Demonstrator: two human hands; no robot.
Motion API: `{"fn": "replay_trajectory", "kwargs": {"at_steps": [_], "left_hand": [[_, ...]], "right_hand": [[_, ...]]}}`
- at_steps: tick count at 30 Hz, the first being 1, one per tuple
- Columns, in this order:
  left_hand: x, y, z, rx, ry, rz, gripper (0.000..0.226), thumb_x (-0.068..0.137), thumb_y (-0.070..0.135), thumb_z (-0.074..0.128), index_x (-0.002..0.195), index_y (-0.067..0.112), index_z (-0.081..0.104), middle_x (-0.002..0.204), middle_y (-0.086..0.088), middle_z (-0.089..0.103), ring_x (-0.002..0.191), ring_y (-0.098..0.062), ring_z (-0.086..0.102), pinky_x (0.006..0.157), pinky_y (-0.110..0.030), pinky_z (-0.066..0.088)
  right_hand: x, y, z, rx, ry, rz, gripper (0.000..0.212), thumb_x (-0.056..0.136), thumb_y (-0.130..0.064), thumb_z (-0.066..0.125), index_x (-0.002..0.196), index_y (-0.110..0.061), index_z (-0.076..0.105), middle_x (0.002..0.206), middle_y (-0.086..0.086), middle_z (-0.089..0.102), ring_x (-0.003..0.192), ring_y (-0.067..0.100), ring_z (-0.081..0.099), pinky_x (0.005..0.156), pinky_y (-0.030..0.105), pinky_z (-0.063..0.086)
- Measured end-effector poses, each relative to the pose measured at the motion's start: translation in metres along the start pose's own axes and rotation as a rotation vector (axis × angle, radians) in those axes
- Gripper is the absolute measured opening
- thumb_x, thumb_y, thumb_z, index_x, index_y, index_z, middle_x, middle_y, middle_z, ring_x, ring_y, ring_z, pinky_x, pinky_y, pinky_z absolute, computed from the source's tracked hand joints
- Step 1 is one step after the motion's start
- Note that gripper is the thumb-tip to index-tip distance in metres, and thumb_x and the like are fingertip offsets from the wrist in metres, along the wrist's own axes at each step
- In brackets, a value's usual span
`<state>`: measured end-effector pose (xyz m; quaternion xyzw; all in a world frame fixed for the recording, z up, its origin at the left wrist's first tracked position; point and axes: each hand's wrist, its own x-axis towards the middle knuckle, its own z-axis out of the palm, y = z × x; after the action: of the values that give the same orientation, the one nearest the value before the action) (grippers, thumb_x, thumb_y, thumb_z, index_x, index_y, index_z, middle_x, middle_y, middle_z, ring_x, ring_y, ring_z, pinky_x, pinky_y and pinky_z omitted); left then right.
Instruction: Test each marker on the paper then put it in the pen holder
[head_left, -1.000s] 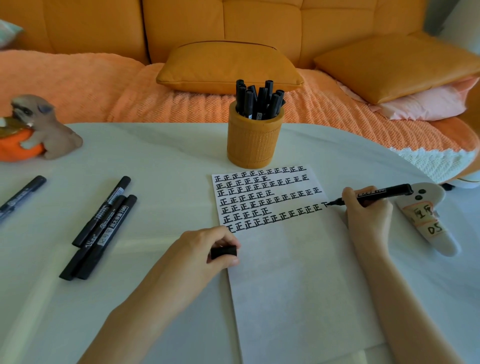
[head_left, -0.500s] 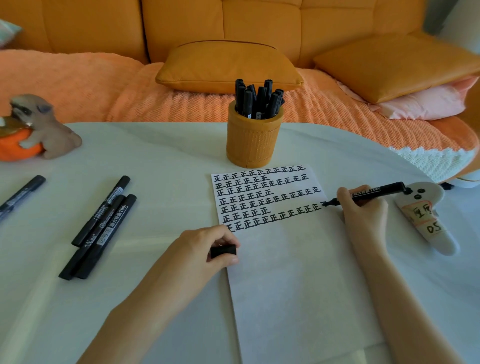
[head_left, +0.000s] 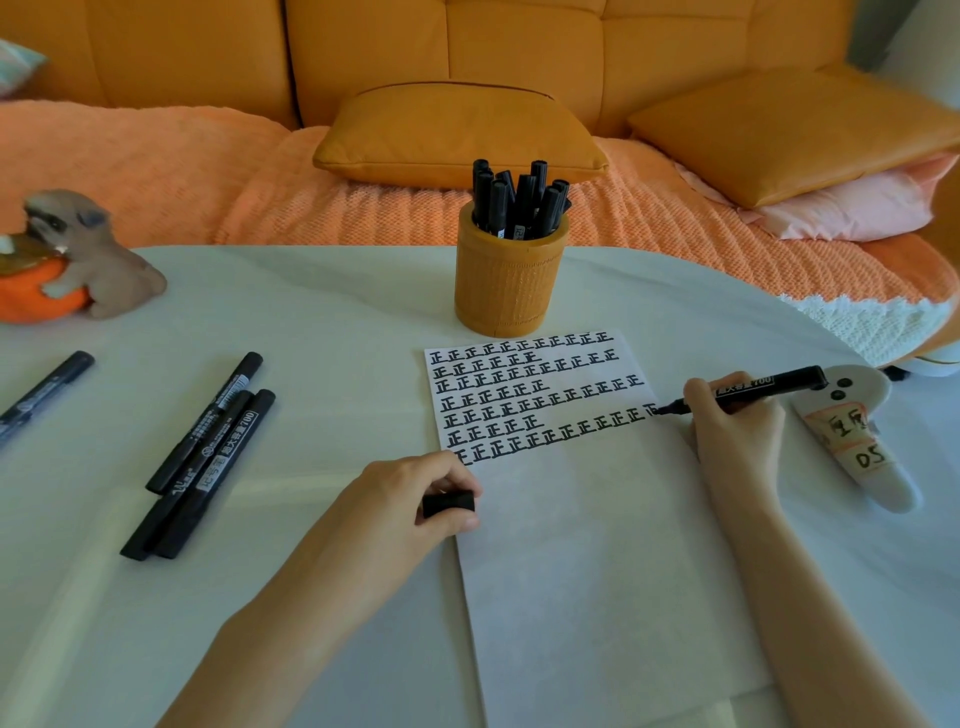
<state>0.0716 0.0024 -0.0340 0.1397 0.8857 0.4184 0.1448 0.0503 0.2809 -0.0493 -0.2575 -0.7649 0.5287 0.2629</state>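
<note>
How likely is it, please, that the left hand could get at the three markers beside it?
Likely yes: the markers lie just left of the left hand with bare table between, though it pinches a cap.

Far-left marker (head_left: 49, 382) cut by frame edge, cap (head_left: 449, 503) partly hidden

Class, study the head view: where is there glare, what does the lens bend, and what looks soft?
Head view: glare streaks the table beside the loose markers; the wide lens bows the table's far edge; the dog figurine at left looks soft, writing on the paper sharp.
</note>
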Motion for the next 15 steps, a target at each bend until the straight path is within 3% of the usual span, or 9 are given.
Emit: {"fn": "replay_trajectory", "kwargs": {"at_steps": [15], "left_hand": [[0.0007,-0.0002,0.0003,-0.004,0.001,0.004,0.015,0.079,0.025,0.072,0.081,0.037,0.063,0.082,0.021,0.068,0.081,0.003,0.063,0.079,-0.023,0.051]], "right_hand": [[0.0012,0.0010,0.0004,-0.034,0.007,-0.038,0.028,0.085,-0.009,0.055,0.062,-0.014,0.040,0.053,0.002,0.040,0.041,0.006,0.035,0.044,0.019,0.030]]}}
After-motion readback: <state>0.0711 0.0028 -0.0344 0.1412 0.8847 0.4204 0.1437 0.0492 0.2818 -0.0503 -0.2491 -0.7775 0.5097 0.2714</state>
